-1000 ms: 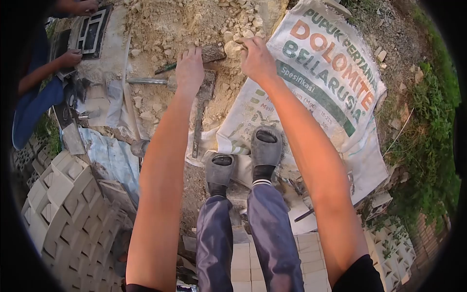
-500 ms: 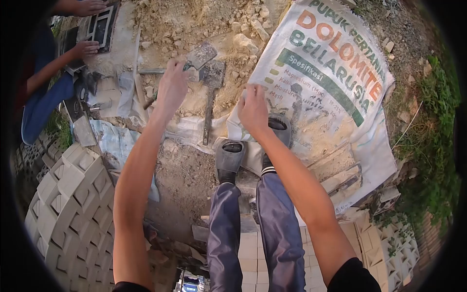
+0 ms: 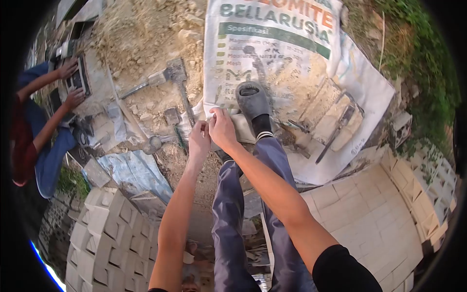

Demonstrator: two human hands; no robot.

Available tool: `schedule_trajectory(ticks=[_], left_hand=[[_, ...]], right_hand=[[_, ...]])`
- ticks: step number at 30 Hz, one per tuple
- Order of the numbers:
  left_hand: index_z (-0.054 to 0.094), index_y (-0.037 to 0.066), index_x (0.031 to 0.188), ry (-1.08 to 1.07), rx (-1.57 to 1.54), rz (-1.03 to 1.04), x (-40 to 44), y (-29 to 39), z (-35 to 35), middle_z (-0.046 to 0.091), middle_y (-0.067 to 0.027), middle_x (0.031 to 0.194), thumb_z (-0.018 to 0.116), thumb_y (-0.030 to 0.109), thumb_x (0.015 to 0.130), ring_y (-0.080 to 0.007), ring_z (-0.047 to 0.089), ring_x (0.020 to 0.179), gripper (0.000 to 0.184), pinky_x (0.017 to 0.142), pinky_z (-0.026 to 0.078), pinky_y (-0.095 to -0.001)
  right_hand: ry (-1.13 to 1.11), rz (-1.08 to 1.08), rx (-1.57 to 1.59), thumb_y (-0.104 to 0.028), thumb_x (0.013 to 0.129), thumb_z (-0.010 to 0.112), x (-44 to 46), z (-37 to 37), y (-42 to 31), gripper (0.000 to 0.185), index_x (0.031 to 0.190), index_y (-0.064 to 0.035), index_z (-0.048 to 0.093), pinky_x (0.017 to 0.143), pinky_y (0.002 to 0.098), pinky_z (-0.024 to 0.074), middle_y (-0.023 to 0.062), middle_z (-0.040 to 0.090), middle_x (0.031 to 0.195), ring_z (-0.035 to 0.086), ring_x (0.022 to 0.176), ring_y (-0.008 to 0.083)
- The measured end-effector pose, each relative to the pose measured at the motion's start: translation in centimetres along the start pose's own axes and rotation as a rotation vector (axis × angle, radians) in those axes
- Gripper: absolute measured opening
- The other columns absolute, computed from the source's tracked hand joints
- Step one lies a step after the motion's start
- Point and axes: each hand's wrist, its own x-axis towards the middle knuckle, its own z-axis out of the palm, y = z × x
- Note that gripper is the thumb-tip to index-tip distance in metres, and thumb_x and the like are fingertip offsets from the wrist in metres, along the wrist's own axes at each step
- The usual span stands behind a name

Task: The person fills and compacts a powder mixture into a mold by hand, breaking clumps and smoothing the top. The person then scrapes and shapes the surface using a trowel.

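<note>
A white printed sack point(image 3: 311, 68) lies spread on the ground, dusted with pale powder. My right hand point(image 3: 222, 129) is closed on its near left corner, with a fold of the sack under the fingers. Touching it, my left hand point(image 3: 198, 141) is closed too; what its fingertips pinch is hidden. Just left of my hands lies a small scraper point(image 3: 172, 117) with a green handle. A long-handled hammer-like tool point(image 3: 177, 73) rests on the rubble beyond. My dark rubber clog point(image 3: 252, 100) stands on the sack, while my other foot is mostly covered by my hands.
At the left, another person's hands point(image 3: 72, 82) hold a dark frame or mould. Pale blocks point(image 3: 104, 233) are stacked at lower left, and more blocks point(image 3: 418, 190) stand at right. Dusty boards with a dark bar point(image 3: 335, 129) lie on the sack. A blue sheet point(image 3: 136, 168) covers ground at left.
My left hand has let go of the small scraper, which now lies on the ground, and has come over to my right hand. The view has swung, shifting the sack upward and left.
</note>
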Motion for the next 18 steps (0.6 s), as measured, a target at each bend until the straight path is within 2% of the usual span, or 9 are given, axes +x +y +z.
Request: schedule_trajectory(ticks=[2,3,5,8,10,11,13,15,18], left_hand=[[0.056,0.000,0.097,-0.325,0.071,0.013,-2.0,4.4,1.4,0.063,-0.0208,0.084,0.055,0.008,0.082,-0.0349,0.062,0.080,0.017,0.068,0.047,-0.0398],[0.056,0.000,0.097,-0.365,0.093,0.046,-2.9,6.0,1.9,0.063,-0.0208,0.084,0.055,0.008,0.082,-0.0349,0.062,0.080,0.017,0.068,0.047,-0.0398],[0.056,0.000,0.096,-0.632,0.170,0.092,-3.6,8.6,3.4,0.064,-0.0229,0.083,0.051,0.008,0.082,-0.0357,0.063,0.081,0.017,0.068,0.048,-0.0400],[0.057,0.001,0.093,-0.754,0.268,0.165,-3.4,9.3,6.9,0.063,-0.0219,0.081,0.048,0.009,0.083,-0.0349,0.063,0.080,0.016,0.069,0.048,-0.0397],[0.058,0.002,0.092,-0.841,0.284,0.193,-2.8,11.1,9.3,0.063,-0.0209,0.079,0.049,0.011,0.084,-0.0349,0.063,0.079,0.015,0.070,0.049,-0.0403],[0.058,0.003,0.092,-0.811,0.397,0.230,-2.5,11.8,10.6,0.064,-0.0198,0.080,0.049,0.012,0.084,-0.0347,0.063,0.080,0.015,0.070,0.049,-0.0403],[0.059,0.006,0.092,-0.789,0.534,0.353,-1.8,10.6,13.8,0.064,-0.0172,0.083,0.050,0.016,0.085,-0.0346,0.062,0.082,0.015,0.073,0.048,-0.0412],[0.059,0.006,0.092,-0.823,0.625,0.375,-2.1,10.1,16.8,0.065,-0.0169,0.084,0.050,0.016,0.085,-0.0342,0.062,0.084,0.015,0.074,0.048,-0.0418],[0.058,0.004,0.097,-0.840,0.691,0.405,-2.3,8.5,22.2,0.062,-0.0202,0.094,0.052,0.017,0.084,-0.0344,0.060,0.093,0.020,0.081,0.046,-0.0423]], right_hand=[[0.114,0.098,0.030,-0.004,0.082,0.051,-1.2,-2.9,0.6,0.017,0.099,-0.0042,0.053,0.078,0.0428,0.0433,0.0173,0.053,0.098,0.053,0.093,0.0357],[0.234,0.104,0.086,-0.003,0.081,0.051,-1.7,-4.0,1.6,0.011,0.090,-0.0033,0.057,0.075,0.0422,0.0438,0.0162,0.055,0.086,0.055,0.087,0.0349],[0.297,0.152,0.150,-0.003,0.081,0.050,-3.0,-7.8,2.4,0.010,0.088,-0.0025,0.057,0.073,0.0417,0.0442,0.0160,0.056,0.082,0.056,0.084,0.0346],[0.298,0.261,0.285,-0.009,0.084,0.048,-6.7,-13.8,4.5,0.011,0.088,-0.0036,0.057,0.074,0.0428,0.0440,0.0171,0.057,0.084,0.056,0.084,0.0359],[0.278,0.527,0.495,-0.011,0.084,0.047,-9.2,-16.2,7.3,0.013,0.087,-0.0050,0.058,0.073,0.0439,0.0440,0.0163,0.057,0.083,0.056,0.082,0.0366],[0.307,0.536,0.524,-0.011,0.084,0.047,-10.2,-16.8,9.7,0.013,0.087,-0.0050,0.058,0.073,0.0439,0.0440,0.0163,0.057,0.083,0.056,0.082,0.0366],[0.431,0.501,0.350,-0.011,0.085,0.046,-13.9,-15.6,16.0,0.013,0.089,-0.0068,0.058,0.072,0.0443,0.0445,0.0159,0.058,0.086,0.056,0.083,0.0373],[0.330,0.632,0.073,-0.013,0.083,0.050,-16.0,-16.2,20.3,0.023,0.106,-0.0108,0.053,0.079,0.0414,0.0463,0.0148,0.056,0.110,0.055,0.097,0.0328],[0.415,0.512,-0.531,-0.017,0.082,0.052,-17.4,-16.4,27.6,0.038,0.120,-0.0106,0.048,0.084,0.0404,0.0454,0.0112,0.047,0.125,0.049,0.110,0.0271]])
